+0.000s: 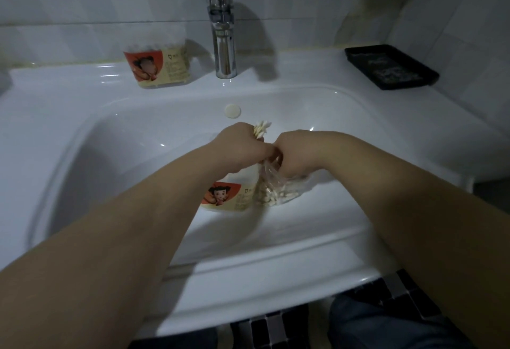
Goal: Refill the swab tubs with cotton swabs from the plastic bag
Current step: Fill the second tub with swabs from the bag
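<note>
Inside the white sink basin (138, 133), my left hand (242, 147) is closed around a bunch of cotton swabs (260, 129) whose tips stick up past my fingers. My right hand (292, 155) grips the top of a clear plastic bag (278, 194) with more swabs at its bottom. A swab tub (229, 197) with a red and cream cartoon label stands in the basin just left of the bag, its opening hidden under my left hand. A second swab tub (158, 66) with the same label stands on the ledge left of the faucet.
A chrome faucet (222, 28) rises at the back centre. A round white overflow cap (232, 110) sits on the basin's back wall. A black tray (390, 66) lies on the back right ledge. Tiled walls close in behind and right. Dark floor tiles show below the sink.
</note>
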A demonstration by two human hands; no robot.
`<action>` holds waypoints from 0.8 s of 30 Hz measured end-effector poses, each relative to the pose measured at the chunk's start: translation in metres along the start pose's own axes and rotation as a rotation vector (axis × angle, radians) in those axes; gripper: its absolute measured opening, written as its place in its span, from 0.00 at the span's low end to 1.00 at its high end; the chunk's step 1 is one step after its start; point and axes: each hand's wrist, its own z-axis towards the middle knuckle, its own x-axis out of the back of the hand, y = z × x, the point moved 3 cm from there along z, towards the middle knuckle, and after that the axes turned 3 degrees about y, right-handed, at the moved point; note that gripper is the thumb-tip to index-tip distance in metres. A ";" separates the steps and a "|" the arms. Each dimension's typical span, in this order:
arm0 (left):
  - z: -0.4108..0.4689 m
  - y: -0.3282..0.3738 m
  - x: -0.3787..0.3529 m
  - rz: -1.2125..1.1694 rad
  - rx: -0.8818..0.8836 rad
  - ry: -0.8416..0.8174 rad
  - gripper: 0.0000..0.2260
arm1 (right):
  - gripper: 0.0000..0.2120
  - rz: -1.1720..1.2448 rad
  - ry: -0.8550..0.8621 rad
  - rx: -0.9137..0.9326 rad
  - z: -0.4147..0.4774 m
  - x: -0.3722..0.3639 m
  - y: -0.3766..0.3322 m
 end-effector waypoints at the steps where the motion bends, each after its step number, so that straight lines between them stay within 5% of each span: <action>1: 0.000 0.000 -0.001 0.026 -0.006 -0.007 0.07 | 0.04 -0.026 -0.016 0.002 0.000 -0.001 -0.001; 6: -0.001 0.001 -0.003 0.089 -0.015 -0.012 0.08 | 0.05 -0.087 -0.006 0.020 -0.005 0.003 -0.006; 16: -0.001 0.000 -0.001 0.066 -0.018 -0.014 0.10 | 0.08 0.180 0.147 -0.014 -0.008 0.018 0.003; 24: -0.001 -0.001 -0.001 0.022 0.010 -0.025 0.09 | 0.02 0.309 0.314 0.002 -0.016 0.034 0.016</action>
